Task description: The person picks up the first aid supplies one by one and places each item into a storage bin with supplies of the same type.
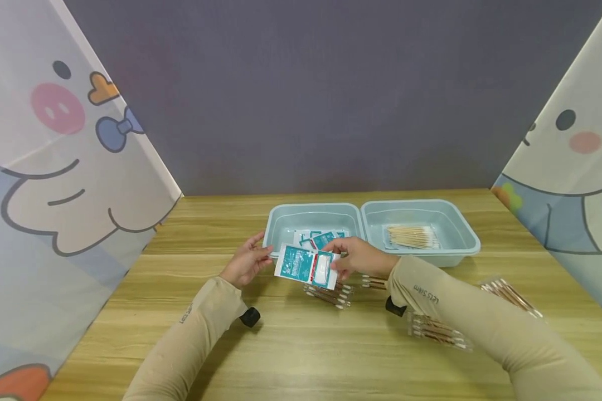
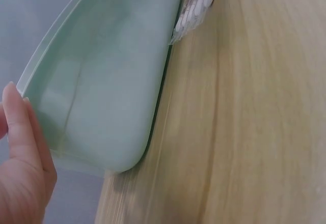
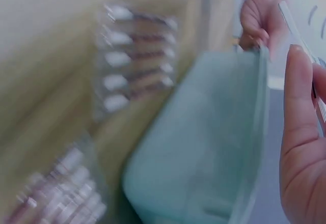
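My right hand (image 1: pixel 353 255) pinches a teal-and-white packet (image 1: pixel 301 266) at its right end, above the front rim of the left light-blue tray (image 1: pixel 313 207). In the right wrist view that packet (image 3: pixel 296 28) appears nearly edge-on beside the fingers of the right hand (image 3: pixel 305 152). My left hand (image 1: pixel 246 263) holds the front-left corner of the same tray. Its fingers lie against the rim in the left wrist view, beside the tray wall (image 2: pixel 112 76). Similar teal-and-white packets (image 1: pixel 326 238) lie inside the left tray.
Adjoining on the right, another light-blue tray (image 1: pixel 469 236) holds a clear pack of wooden cotton swabs (image 1: pixel 411 236). Clear packs of brown-stemmed swabs lie in front of the trays: one pack (image 1: pixel 331 295) below the packet, others (image 1: pixel 438 332) (image 1: pixel 511 296) near the right arm.
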### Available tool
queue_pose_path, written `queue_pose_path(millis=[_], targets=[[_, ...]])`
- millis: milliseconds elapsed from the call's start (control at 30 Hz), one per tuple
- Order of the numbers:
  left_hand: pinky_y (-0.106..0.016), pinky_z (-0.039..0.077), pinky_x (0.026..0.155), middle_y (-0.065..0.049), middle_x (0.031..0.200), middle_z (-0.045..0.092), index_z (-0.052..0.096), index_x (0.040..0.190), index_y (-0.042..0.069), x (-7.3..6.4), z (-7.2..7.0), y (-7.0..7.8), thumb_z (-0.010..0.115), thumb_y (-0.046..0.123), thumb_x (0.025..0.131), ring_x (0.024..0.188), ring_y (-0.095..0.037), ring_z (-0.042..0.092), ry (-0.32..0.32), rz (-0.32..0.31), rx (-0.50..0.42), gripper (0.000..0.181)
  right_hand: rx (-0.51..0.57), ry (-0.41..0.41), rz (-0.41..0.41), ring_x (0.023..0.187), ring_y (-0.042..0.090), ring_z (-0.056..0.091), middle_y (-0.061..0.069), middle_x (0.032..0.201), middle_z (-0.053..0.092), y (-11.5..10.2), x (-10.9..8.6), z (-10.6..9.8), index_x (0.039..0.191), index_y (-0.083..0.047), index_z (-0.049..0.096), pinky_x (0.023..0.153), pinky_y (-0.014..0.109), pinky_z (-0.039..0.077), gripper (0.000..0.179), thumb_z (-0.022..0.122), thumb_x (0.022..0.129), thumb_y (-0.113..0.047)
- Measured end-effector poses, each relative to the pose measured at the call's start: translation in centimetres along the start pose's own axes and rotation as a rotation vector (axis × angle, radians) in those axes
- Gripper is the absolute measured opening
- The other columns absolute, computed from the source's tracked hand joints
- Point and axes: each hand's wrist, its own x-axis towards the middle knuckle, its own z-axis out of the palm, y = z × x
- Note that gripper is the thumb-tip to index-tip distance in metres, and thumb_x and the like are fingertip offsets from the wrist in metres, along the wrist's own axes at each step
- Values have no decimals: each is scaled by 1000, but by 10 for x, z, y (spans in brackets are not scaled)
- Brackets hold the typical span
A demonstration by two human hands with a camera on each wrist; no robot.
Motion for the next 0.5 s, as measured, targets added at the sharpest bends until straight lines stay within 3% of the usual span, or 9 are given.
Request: queue_pose_path(millis=[133, 367, 500], targets=[[-11, 52, 59, -7, 88, 56, 9, 152, -1, -1, -1, -1, 43, -7, 98, 62, -6, 58, -1, -3, -9, 64, -14, 52, 15, 69, 19, 61, 13, 90, 55, -11, 5, -8, 122, 8, 55, 68, 39, 60, 33, 60, 90, 3], [-11, 52, 59, -6, 87, 55, 10, 152, -1, -1, -2, 0, 44, -7, 98, 62, -5, 57, 10, 6, -13, 64, -118, 105, 13, 75, 29, 63, 10, 82, 54, -23, 17, -18, 129, 5, 53, 66, 36, 59, 40, 59, 90, 2], [-11, 52, 60, -8, 89, 54, 10, 152, -1, 1, -2, -3, 44, -6, 98, 62, -6, 57, 1, 5, -20, 64, -183, 157, 23, 75, 29, 64, 10, 81, 56, -24, 20, -27, 128, 5, 54, 68, 40, 59, 38, 60, 91, 2]])
